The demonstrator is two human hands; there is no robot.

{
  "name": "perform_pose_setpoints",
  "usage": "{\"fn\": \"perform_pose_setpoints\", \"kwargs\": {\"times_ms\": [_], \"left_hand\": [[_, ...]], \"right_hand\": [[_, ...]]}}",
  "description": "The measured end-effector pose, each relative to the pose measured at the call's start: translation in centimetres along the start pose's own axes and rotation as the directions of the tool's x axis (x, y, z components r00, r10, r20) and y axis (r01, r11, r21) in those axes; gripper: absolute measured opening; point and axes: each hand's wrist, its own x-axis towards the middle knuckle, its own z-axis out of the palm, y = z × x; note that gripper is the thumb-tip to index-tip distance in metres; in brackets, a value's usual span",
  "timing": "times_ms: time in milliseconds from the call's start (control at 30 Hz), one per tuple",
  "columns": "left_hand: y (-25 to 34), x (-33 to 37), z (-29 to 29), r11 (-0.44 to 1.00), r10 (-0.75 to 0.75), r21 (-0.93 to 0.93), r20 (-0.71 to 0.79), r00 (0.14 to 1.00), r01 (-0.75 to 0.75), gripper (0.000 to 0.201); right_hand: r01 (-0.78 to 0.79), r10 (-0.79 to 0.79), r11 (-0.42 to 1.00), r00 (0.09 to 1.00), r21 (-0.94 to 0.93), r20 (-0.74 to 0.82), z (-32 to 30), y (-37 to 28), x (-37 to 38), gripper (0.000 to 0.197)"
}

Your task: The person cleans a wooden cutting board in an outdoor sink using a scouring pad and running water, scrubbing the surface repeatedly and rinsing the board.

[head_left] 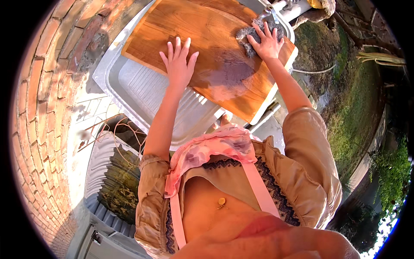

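Observation:
A large brown wooden board [202, 26] lies tilted across a pale sink with a ribbed drainboard [140, 82]. My left hand [178, 62] rests palm down on the board's left part, fingers spread, holding nothing. On the upper right of the board, my right hand [267, 43] lies with spread fingers over a crumpled dark grey scouring wad [246, 39]. Part of that wad is hidden under the fingers, and its exact material is unclear. A wet, shiny patch [233, 71] darkens the wood between the two hands.
A metal tap [272, 14] stands at the sink's far right edge. Along the left runs a brick wall [39, 86]. Below the sink's left side is a grey ribbed tub [99, 172] with thin wires beside it. Grass [358, 108] and a pale hose [317, 71] lie to the right.

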Motion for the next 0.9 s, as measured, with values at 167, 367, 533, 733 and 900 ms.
{"fn": "perform_pose_setpoints", "kwargs": {"times_ms": [167, 367, 533, 733, 900], "left_hand": [[-2.4, -0.2, 3.6, 0.945, -0.100, 0.308, -0.041, 0.994, 0.108, 0.062], [-0.5, 0.2, 3.1, 0.896, -0.084, 0.441, 0.067, 0.994, 0.046, 0.108], [0.6, 0.9, 3.8, 0.886, -0.052, 0.463, 0.103, 0.993, -0.002, 0.105], [-0.6, 0.2, 3.1, 0.882, -0.118, 0.467, 0.095, 0.988, 0.060, 0.094], [-0.1, 0.7, 3.9, 0.868, -0.072, 0.496, 0.107, 0.992, 0.009, 0.093]], "right_hand": [[0.379, -0.393, 0.895, 0.920, 0.236, 0.012, -0.8, -13.0, -1.3, 0.059], [0.267, -0.282, 0.927, 0.959, 0.263, 0.021, -2.8, 4.3, -10.1, 0.054], [-0.089, 0.096, 0.992, 0.992, 0.085, -0.076, 0.5, 7.0, -2.1, 0.058], [0.179, -0.186, 0.896, 0.982, 0.406, -0.023, -2.9, 2.8, -13.8, 0.052], [-0.059, 0.243, 0.854, 0.924, 0.517, -0.296, 1.1, 11.5, -8.8, 0.048]]}}
